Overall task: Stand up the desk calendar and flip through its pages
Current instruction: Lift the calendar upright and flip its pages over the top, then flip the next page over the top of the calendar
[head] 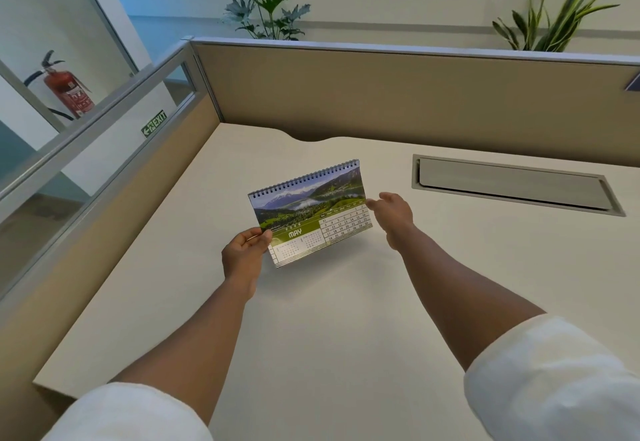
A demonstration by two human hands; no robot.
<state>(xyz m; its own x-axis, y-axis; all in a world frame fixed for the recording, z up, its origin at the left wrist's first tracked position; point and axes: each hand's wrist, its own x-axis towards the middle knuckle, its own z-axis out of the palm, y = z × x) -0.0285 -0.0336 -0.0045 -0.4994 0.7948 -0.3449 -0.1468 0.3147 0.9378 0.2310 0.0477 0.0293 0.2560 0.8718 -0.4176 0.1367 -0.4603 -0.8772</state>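
Note:
A spiral-bound desk calendar [308,210] stands near the middle of the white desk [311,319], its wire binding on top. The front page shows a mountain landscape and the word MAY with a date grid. My left hand [244,255] pinches the calendar's lower left corner. My right hand [393,213] is at the calendar's right edge, its fingertips touching the front page there. Whether those fingers pinch the page is hard to tell. The back of the calendar is hidden.
Beige cubicle partitions [381,94] wall the desk at the back and left. A grey cable-tray lid [512,184] is set into the desk at the right. Plants [266,7] rise behind the back partition. A red fire extinguisher [67,89] hangs beyond the glass at left.

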